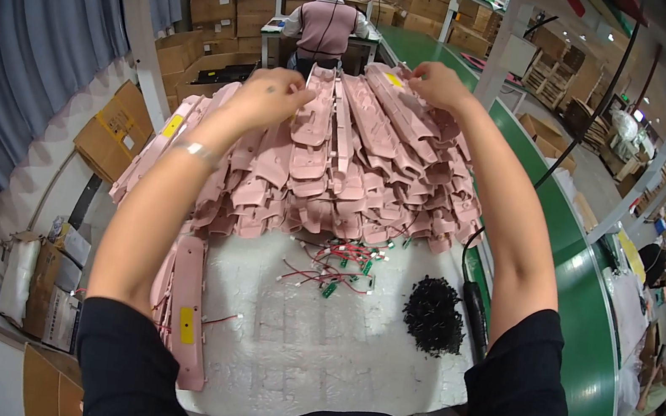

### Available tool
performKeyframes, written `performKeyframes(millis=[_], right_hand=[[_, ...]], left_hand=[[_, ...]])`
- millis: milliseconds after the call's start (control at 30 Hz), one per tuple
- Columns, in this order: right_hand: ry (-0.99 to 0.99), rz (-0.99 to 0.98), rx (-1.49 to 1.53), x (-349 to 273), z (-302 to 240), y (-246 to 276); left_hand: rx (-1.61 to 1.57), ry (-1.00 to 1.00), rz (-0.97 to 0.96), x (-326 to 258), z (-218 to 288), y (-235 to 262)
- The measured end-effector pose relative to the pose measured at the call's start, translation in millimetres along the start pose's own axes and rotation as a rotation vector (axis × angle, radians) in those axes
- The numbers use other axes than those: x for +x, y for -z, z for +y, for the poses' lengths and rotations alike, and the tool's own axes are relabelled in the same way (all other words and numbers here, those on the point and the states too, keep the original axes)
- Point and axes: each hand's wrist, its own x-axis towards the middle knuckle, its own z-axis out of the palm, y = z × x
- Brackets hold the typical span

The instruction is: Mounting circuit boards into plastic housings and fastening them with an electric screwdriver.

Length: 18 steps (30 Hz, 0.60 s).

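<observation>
A broad heap of pink plastic shells point(370, 128), long and trough-shaped, covers the far part of the worktable. Both my arms reach over it. At the heap's far edge, my left hand point(277, 100) has its fingers curled at the side of an upright-facing shell point(311, 124). To its right, my right hand point(440, 85) bends its fingers over the far end of a shell with a yellow label point(393, 80). The fingertips of both hands are partly hidden. Another labelled shell point(186, 315) lies alone at the near left, a red wire beside it.
Small green circuit boards with red wires point(338, 264) lie on the white padded tabletop point(286, 363). A pile of small black pieces point(433, 316) and a black corded tool point(475, 313) are at the right. A green bench point(580, 328) runs alongside; a person point(329, 24) sits ahead.
</observation>
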Motion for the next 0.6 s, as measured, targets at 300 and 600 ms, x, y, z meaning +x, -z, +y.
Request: performKeyframes(millis=[300, 600], right_hand=[[-0.148, -0.273, -0.137, 2, -55, -12], [-0.077, -0.069, 0.358, -43, -24, 42]], left_hand=[[0.100, 0.338, -0.090, 87, 1, -67], [0.118, 0.381, -0.102, 108, 22, -96]])
